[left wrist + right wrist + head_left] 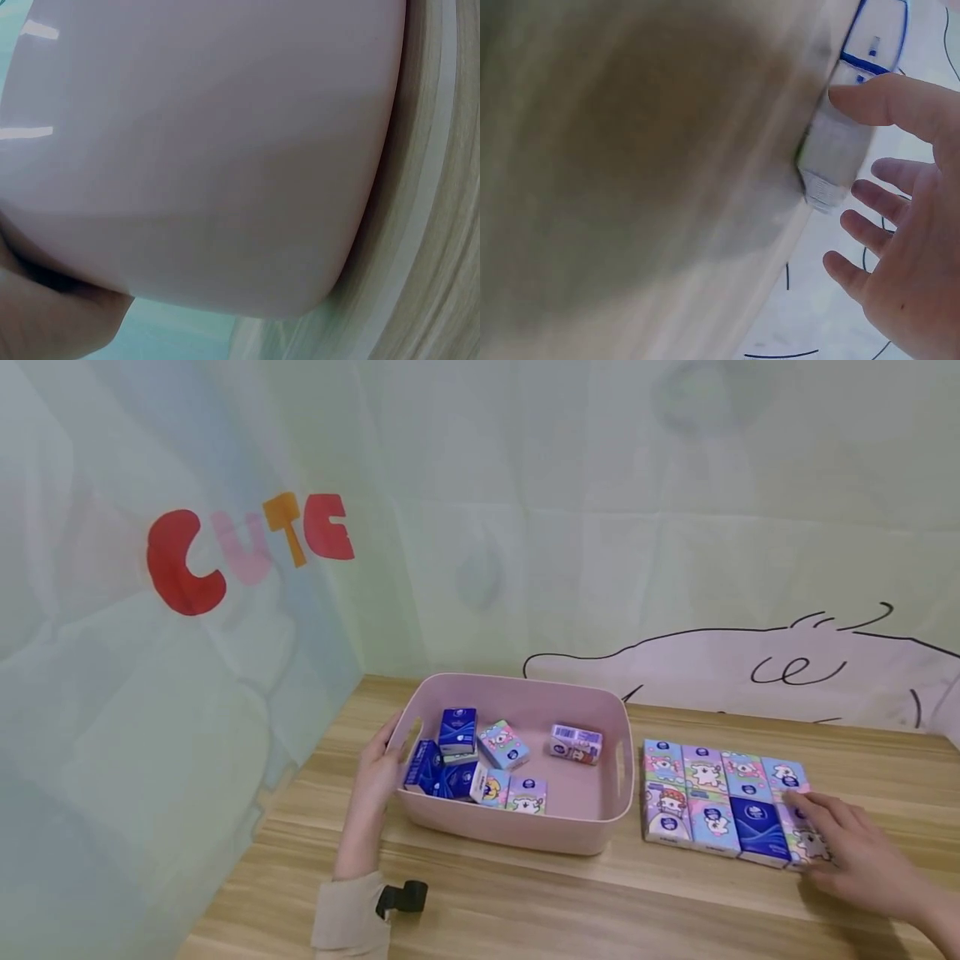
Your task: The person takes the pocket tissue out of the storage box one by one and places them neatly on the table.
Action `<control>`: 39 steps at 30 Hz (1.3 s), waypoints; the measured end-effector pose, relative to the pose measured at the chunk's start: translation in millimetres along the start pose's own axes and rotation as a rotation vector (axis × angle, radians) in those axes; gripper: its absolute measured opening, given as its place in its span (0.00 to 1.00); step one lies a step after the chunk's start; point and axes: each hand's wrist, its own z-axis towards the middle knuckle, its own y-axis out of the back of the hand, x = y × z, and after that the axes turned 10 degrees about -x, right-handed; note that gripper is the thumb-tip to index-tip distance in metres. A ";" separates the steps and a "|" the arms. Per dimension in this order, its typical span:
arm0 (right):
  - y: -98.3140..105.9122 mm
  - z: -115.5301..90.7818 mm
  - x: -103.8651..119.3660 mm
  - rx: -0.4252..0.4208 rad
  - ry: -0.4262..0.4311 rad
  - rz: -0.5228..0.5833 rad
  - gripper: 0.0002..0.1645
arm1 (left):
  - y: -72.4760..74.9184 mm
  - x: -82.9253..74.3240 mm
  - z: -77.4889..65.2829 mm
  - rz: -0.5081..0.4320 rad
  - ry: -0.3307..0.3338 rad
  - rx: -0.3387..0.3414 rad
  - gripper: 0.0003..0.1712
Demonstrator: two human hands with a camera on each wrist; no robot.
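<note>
A pink plastic basket (pixel 502 831) stands on the table, holding several small tissue packs, some dark blue (pixel 458 729) and some pastel with cartoon prints (pixel 503 745). My left hand (pixel 377 768) grips the basket's left side at the handle hole; in the left wrist view, the basket's outer wall (pixel 210 150) fills most of the picture. To the right of the basket, tissue packs lie flat in two close rows, with a dark blue pack (pixel 760 828) in the front row. My right hand (pixel 862 852) is at the right end of these rows, fingers spread, thumb against a front pack (pixel 836 146).
The wooden table (pixel 525 910) meets a printed cloth wall (pixel 510 568) behind and on the left, where coloured letters read CUTE. One packet (pixel 576 744) lies apart on the basket's right side. A black strap (pixel 402 897) sticks out from my left wrist.
</note>
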 end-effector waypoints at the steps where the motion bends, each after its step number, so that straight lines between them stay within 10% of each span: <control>1: 1.1 0.9 -0.3 -0.003 0.006 -0.011 0.62 | -0.3 -0.4 0.4 0.001 0.000 0.000 0.30; 14: 29.3 30.8 22.1 -0.028 0.107 -0.062 0.58 | 1.0 -2.0 0.1 0.000 -0.009 0.018 0.30; 26: 65.9 90.9 127.2 -0.016 0.226 0.125 0.48 | 3.2 -2.0 -1.4 -0.014 -0.002 0.030 0.30; 39: 48.2 137.8 203.5 -0.010 0.322 0.118 0.42 | 0.0 -1.1 -1.0 -0.026 0.001 0.024 0.29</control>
